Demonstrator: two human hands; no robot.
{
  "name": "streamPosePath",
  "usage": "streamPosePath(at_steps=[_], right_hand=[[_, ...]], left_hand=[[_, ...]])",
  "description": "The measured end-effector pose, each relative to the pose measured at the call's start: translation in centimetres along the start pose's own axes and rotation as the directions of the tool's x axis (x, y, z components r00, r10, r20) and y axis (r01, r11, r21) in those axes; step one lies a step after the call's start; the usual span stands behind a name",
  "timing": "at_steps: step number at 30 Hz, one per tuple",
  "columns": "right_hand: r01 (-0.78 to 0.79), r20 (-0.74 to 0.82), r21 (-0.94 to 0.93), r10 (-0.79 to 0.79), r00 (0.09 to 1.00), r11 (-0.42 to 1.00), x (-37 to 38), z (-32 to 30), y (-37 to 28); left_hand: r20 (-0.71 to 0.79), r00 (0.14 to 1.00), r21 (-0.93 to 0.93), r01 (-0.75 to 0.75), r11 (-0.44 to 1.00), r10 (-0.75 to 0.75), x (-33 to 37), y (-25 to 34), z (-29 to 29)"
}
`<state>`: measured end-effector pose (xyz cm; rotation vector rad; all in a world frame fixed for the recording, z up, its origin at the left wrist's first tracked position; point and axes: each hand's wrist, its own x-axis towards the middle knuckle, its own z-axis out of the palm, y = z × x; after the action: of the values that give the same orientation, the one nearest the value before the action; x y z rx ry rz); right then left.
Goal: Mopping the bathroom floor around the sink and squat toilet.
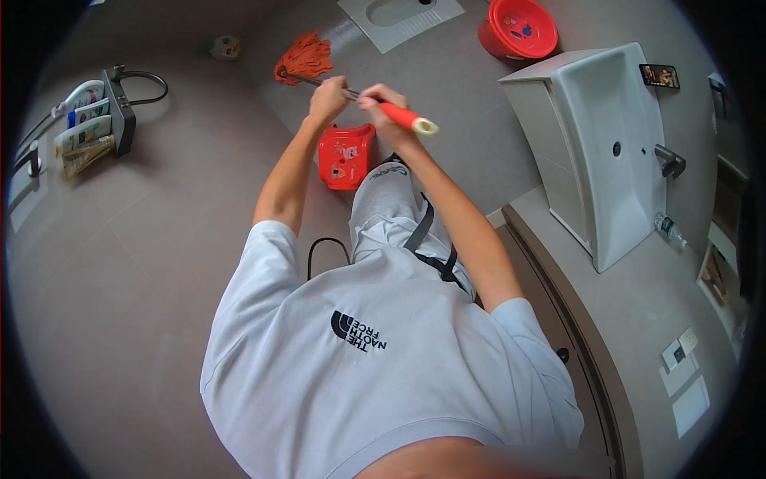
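Observation:
Both of my hands are closed round the handle of a mop (302, 57) with an orange string head. My left hand (328, 97) grips the metal shaft lower down, nearer the mop head. Higher up, close to the red grip with its pale end cap, my right hand (386, 108) is wrapped round the handle. The orange strands rest on the grey floor, ahead and to the left, beside a shiny, wet-looking patch. Below my hands a small red stool (346, 157) with cartoon pictures stands close to my legs.
A white squat toilet (403, 17) is set in the floor ahead. To the right stand a red bucket (520, 30) and a white washbasin (610, 184) with a phone (660, 76) on its edge. A bottle rack (120, 112) hangs on the left wall; a bottle (225, 48) stands far left.

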<state>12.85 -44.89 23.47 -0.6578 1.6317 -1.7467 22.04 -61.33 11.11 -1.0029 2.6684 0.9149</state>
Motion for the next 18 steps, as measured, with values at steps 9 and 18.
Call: streamPosePath(at_steps=[9, 18], right_hand=[[-0.100, -0.319, 0.235, 0.174, 0.932, 0.967, -7.7, -9.7, 4.7], [0.344, -0.922, 0.315, 0.199, 0.333, 0.884, -31.8, -34.6, -1.6]], left_hand=[[0.037, 0.981, -0.010, -0.190, 0.982, 0.190, -0.7, 5.1, 9.8], [0.517, 0.642, -0.112, -0.605, 0.788, 0.566, -14.0, 36.1, 28.5]])
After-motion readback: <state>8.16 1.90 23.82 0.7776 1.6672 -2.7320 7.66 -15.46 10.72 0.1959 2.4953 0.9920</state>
